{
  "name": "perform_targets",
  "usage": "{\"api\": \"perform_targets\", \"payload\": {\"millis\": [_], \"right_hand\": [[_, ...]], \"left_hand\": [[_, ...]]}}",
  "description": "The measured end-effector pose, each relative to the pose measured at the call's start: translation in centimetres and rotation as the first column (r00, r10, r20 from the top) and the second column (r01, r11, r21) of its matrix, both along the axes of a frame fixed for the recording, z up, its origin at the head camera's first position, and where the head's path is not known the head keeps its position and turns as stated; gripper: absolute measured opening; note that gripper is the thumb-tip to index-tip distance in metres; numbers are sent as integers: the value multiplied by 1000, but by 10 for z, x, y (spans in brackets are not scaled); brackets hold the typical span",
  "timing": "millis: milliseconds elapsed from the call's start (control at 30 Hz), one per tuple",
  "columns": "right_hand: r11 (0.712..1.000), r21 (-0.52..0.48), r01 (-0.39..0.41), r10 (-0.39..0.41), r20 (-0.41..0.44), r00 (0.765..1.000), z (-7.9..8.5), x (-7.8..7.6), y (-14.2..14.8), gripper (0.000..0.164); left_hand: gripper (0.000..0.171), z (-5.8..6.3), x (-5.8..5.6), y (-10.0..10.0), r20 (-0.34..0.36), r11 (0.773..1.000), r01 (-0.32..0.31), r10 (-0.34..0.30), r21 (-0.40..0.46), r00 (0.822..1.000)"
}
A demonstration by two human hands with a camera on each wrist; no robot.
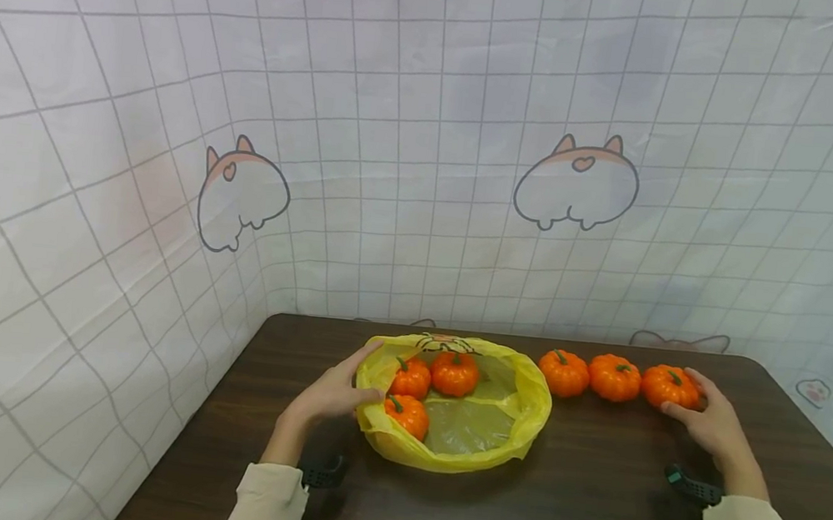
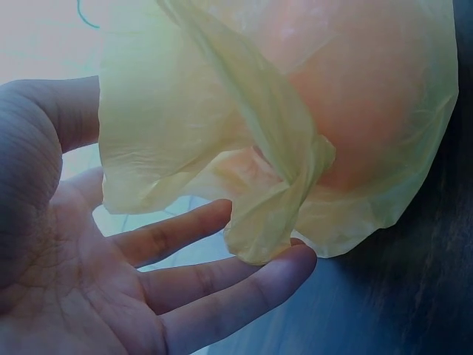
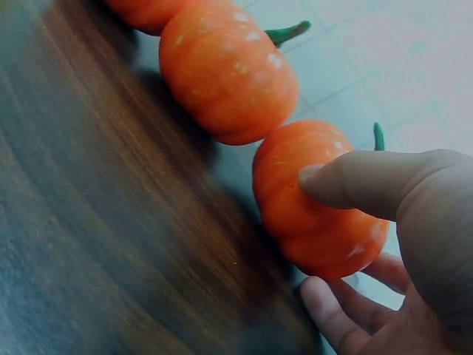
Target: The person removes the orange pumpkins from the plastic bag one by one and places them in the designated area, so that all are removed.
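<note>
A yellow plastic bag [image 1: 534,401] stands wide open on the table, its rim rolled outward. Inside its left part lie three small orange pumpkins, one at the back [image 1: 455,374], another beside it [image 1: 411,379], the third in front [image 1: 409,418]. My left hand [image 1: 332,390] holds the bag's left edge, thumb over the rim and fingers along the outside. On the right, my right hand [image 1: 713,422] grips the end pumpkin [image 3: 310,214] of a row, thumb on its near side and fingers round its far side. That pumpkin sits on the table.
Two more pumpkins, one in the middle [image 1: 613,378] and one nearest the bag [image 1: 564,374], complete the row along the back edge. The dark wooden table [image 1: 589,503] meets a white grid-patterned curtain [image 1: 433,169] behind and at the left.
</note>
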State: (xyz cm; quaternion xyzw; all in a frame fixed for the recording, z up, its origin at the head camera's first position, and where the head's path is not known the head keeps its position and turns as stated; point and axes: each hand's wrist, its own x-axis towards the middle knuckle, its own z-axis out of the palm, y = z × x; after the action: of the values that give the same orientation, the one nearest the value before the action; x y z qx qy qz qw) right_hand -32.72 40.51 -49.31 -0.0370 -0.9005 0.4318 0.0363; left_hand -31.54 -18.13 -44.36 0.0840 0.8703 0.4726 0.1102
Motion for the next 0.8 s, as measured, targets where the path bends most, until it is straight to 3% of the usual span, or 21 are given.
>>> {"api": "perform_targets", "payload": {"millis": [400,800], "right_hand": [[998,26,-63,62,49,997,9,6,2,87],[997,9,-78,77,52,996,7,4,2,85]], "left_hand": [[83,0,-1,0,-15,1000,7,-8,-27,1000],[83,-1,0,0,-12,1000,9,-10,-28,1000]]}}
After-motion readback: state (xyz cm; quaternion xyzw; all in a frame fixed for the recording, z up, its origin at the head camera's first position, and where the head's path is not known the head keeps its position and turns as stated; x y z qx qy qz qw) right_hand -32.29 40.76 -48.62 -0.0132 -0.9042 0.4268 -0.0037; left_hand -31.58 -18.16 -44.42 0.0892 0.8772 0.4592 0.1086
